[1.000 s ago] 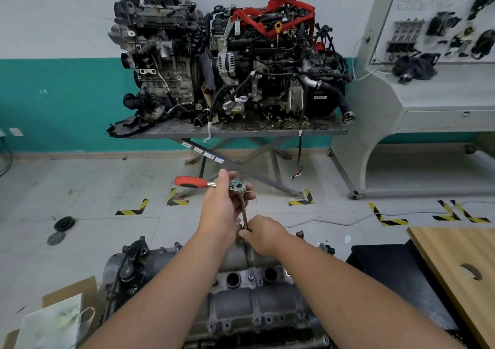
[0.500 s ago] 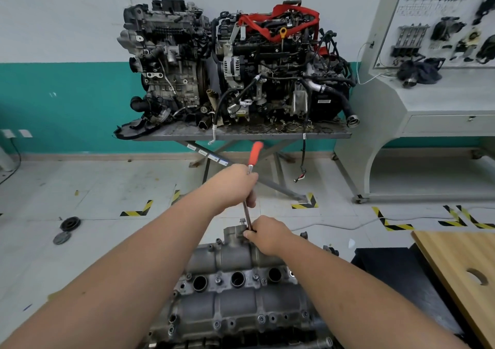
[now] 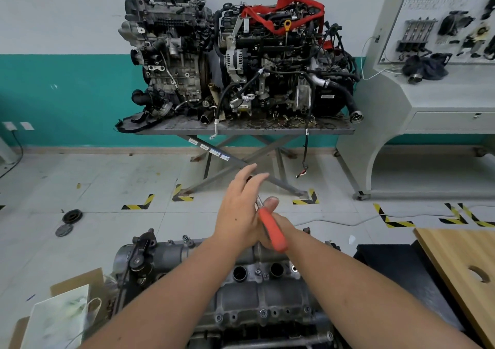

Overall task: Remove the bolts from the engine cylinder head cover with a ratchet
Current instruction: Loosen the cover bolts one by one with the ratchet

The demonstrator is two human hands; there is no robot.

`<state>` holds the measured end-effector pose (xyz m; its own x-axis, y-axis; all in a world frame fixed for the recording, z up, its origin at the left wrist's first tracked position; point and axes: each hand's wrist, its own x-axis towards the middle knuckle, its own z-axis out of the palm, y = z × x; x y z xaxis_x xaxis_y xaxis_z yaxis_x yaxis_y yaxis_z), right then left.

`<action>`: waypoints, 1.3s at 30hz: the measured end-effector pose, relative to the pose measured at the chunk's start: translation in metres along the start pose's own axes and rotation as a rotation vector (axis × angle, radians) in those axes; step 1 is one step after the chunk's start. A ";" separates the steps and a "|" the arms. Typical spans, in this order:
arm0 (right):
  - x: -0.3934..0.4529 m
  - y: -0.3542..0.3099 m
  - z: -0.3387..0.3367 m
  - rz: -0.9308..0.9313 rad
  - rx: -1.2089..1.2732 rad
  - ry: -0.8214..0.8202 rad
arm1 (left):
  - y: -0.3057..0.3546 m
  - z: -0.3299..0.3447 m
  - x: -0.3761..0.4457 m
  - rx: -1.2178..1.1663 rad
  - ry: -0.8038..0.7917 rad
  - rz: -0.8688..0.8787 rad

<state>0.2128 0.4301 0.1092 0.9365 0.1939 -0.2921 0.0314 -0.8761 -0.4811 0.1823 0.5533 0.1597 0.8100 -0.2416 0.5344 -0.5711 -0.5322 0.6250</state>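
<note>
The grey engine cylinder head cover (image 3: 267, 299) lies low in the middle, with bolts (image 3: 263, 313) along its near edge. The ratchet (image 3: 273, 232) stands over the cover's far end, its red handle slanting down toward me. My left hand (image 3: 241, 209) is on the ratchet's upper part: the fingers point straight away and the metal shaft runs between thumb and palm. My right hand (image 3: 282, 224) sits just below, largely hidden by the left hand and the handle, its fingers curled at the extension bar, which is itself hidden.
Two engines (image 3: 235, 62) stand on a metal stand (image 3: 241, 130) by the far wall. A grey console (image 3: 428, 102) is at the right, a wooden board (image 3: 460, 268) at the near right. A cardboard box (image 3: 64, 314) is at the lower left. Two discs (image 3: 68, 222) lie on the floor.
The red handle has swung round from pointing left, through upright, to slanting toward me. My left hand's fingers have straightened out. My right hand has stayed at the extension bar.
</note>
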 end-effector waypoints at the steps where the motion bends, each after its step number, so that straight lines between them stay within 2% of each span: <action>1: -0.002 -0.004 -0.002 0.006 0.001 -0.038 | -0.001 0.001 0.001 -0.144 -0.015 -0.024; 2: -0.001 -0.005 -0.003 0.021 -0.096 -0.046 | -0.001 0.002 0.001 -0.272 -0.020 -0.071; 3: -0.002 -0.008 -0.006 0.032 -0.109 -0.026 | 0.002 0.004 0.003 -0.420 -0.002 -0.191; 5: 0.000 -0.005 -0.003 0.043 -0.082 -0.036 | 0.008 0.007 0.010 -0.769 0.077 -0.575; 6: 0.000 -0.005 -0.001 0.061 -0.077 -0.032 | 0.006 0.008 0.011 -0.873 0.103 -0.677; 9: 0.000 -0.004 -0.001 0.061 -0.067 -0.021 | 0.001 0.000 0.012 -0.996 0.170 -0.788; 11: -0.001 -0.006 -0.003 0.050 -0.073 -0.015 | 0.001 -0.008 0.021 -0.967 0.168 -0.860; 13: 0.000 -0.006 -0.004 0.050 -0.078 -0.025 | 0.001 -0.015 0.030 -0.891 0.102 -0.890; 17: -0.001 -0.006 -0.004 0.041 -0.097 -0.030 | 0.008 -0.025 0.044 -0.728 -0.127 -0.870; 23: 0.000 -0.005 -0.003 0.029 -0.108 -0.039 | 0.010 -0.033 0.050 -0.710 -0.290 -0.839; 26: 0.000 -0.005 -0.005 0.022 -0.115 -0.038 | 0.010 -0.038 0.058 -0.598 -0.363 -0.819; 32: 0.001 -0.005 -0.004 0.018 -0.139 -0.041 | 0.025 -0.039 0.075 -0.211 -0.502 -0.662; 36: 0.001 -0.005 -0.004 0.027 -0.121 -0.039 | 0.028 -0.035 0.080 0.256 -0.559 -0.391; 39: 0.001 -0.005 -0.004 0.046 -0.120 -0.041 | 0.026 -0.031 0.076 0.596 -0.543 -0.179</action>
<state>0.2145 0.4330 0.1147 0.9228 0.1681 -0.3467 0.0326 -0.9307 -0.3644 0.2244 0.5466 0.2344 0.9209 -0.3895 0.0108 -0.3846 -0.9041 0.1861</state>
